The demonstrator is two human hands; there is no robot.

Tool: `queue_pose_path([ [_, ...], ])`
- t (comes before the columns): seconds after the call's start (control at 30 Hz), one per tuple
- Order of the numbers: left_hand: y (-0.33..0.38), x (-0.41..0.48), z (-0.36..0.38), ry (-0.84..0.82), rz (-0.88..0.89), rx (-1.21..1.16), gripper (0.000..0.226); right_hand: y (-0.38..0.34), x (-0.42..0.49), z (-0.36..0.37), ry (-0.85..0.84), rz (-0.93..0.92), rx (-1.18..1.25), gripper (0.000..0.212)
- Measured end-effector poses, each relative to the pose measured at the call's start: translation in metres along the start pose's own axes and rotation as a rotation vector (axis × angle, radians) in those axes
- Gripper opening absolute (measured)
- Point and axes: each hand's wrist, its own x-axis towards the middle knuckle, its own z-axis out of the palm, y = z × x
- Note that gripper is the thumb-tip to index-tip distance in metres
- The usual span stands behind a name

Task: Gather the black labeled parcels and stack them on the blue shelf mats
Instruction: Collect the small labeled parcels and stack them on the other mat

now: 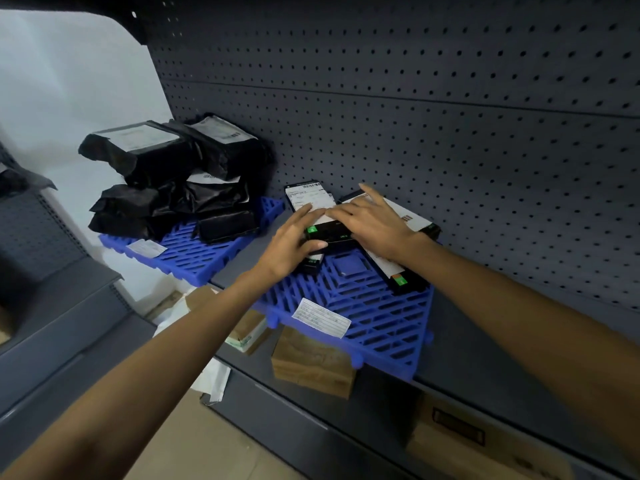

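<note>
Two blue slatted mats lie on the dark shelf. On the right mat (374, 317) rest flat black boxes with white labels and green stickers. My left hand (294, 244) grips the near end of one black box (332, 233), thumb under its edge. My right hand (370, 220) lies flat on top of that box and a long black box (405, 268) beside it. Another labeled box (308, 197) sits behind them. The left mat (194, 251) carries a pile of black bagged parcels (173, 178) with white labels.
A grey pegboard wall (450, 116) backs the shelf. White paper tags (320, 317) are stuck on both mats' front parts. Brown cardboard boxes (311, 365) and white bags stand on the floor below. Another grey shelf unit (52, 289) stands at the left.
</note>
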Motion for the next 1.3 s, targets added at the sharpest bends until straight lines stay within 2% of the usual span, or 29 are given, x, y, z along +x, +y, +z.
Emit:
queue_pose_path([
  [0.27, -0.024, -0.011, -0.033, -0.102, 0.114, -0.040, 0.062, -0.024, 0.013, -0.010, -0.001, 0.025, 0.063, 0.062],
  [0.47, -0.052, -0.021, -0.057, -0.164, 0.158, -0.044, 0.065, -0.044, 0.016, -0.019, 0.012, 0.010, 0.246, 0.054],
  [0.63, -0.066, -0.023, -0.057, -0.289, 0.224, -0.057, 0.084, -0.060, 0.008, -0.019, -0.016, 0.064, 0.343, 0.059],
  [0.8, -0.073, -0.021, -0.048, -0.239, 0.266, -0.069, 0.092, -0.079, 0.005, -0.015, -0.089, 0.184, 0.473, 0.079],
  [0.93, -0.075, -0.017, -0.041, -0.175, 0.286, -0.098, 0.088, -0.086, 0.010, -0.017, -0.069, 0.241, 0.388, 0.084],
  [1.13, -0.071, 0.004, -0.036, -0.205, 0.322, -0.083, 0.087, -0.094, 0.011, -0.021, -0.092, 0.414, 0.173, 0.075],
  [1.3, -0.065, 0.018, -0.028, -0.263, 0.348, -0.092, 0.084, -0.096, 0.004, -0.021, -0.071, 0.526, 0.224, 0.062],
])
